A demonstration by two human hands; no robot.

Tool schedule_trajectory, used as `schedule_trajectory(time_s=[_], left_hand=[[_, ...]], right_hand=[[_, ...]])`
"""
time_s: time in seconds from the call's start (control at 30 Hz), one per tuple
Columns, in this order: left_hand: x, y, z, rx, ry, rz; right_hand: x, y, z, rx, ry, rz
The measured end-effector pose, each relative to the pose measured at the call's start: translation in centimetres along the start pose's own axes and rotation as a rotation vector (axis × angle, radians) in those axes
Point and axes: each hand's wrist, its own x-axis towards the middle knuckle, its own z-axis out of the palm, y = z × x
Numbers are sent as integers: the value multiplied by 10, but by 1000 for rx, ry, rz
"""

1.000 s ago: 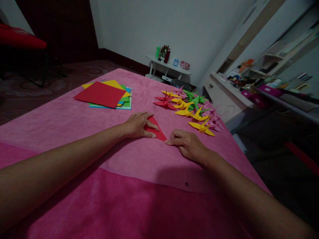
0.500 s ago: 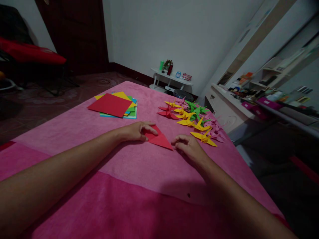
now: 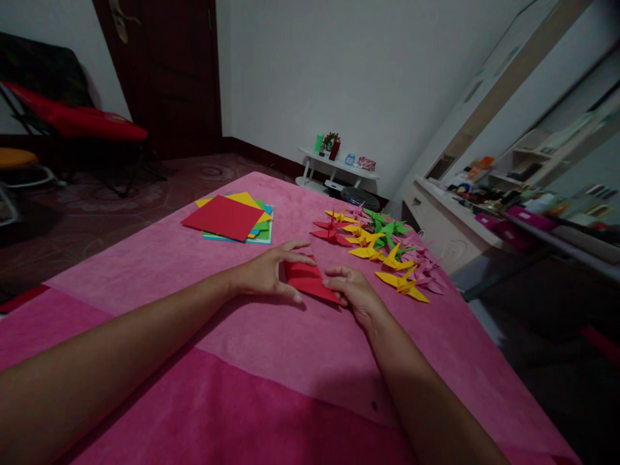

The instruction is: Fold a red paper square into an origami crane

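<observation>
A folded sheet of red origami paper (image 3: 306, 279) lies in front of me on the pink cloth, with a crease across it and a flap partly raised. My left hand (image 3: 266, 270) is at its left side, thumb and fingers spread wide around that edge. The fingertips of my right hand (image 3: 352, 289) are closed on the paper's right corner. Beyond my right hand sit folded paper cranes: a red crane (image 3: 332, 231), several yellow cranes (image 3: 403, 284), and green cranes (image 3: 387, 227) and pink cranes (image 3: 426, 265) bunched together.
A stack of coloured paper squares with a red sheet (image 3: 223, 217) on top lies at the far left of the pink-covered surface (image 3: 232, 352). A white shelf (image 3: 339, 161) stands by the wall. To the right is a cluttered dresser (image 3: 455, 206); a red chair (image 3: 92, 123) is at left.
My left hand has lifted off the paper and spread its fingers. My right hand has moved left and taken hold of the paper's right corner. The view has tilted up slightly.
</observation>
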Motion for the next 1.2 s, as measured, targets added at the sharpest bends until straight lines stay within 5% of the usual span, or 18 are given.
schedule_trajectory(time_s=[0.17, 0.3, 0.4, 0.57, 0.73, 0.9, 1.13, 1.2], left_hand=[[9, 31, 11, 577, 28, 198], [10, 34, 19, 691, 55, 110], [11, 26, 16, 415, 214, -69], [18, 19, 8, -447, 519, -456], [19, 19, 17, -1038, 566, -625], [14, 20, 26, -1066, 509, -717], [10, 19, 32, -973, 480, -730], [10, 18, 30, -1003, 473, -730]], right_hand=[[0, 2, -7, 142, 28, -4], [-7, -3, -3, 216, -37, -8], [-7, -7, -7, 239, 13, -74], [-1, -7, -19, 240, 332, -288], [-3, -6, -12, 255, 125, -256], [-4, -2, -8, 301, 62, -250], [-6, 0, -27, 138, -63, -114], [-7, -1, -33, 61, -101, -170]])
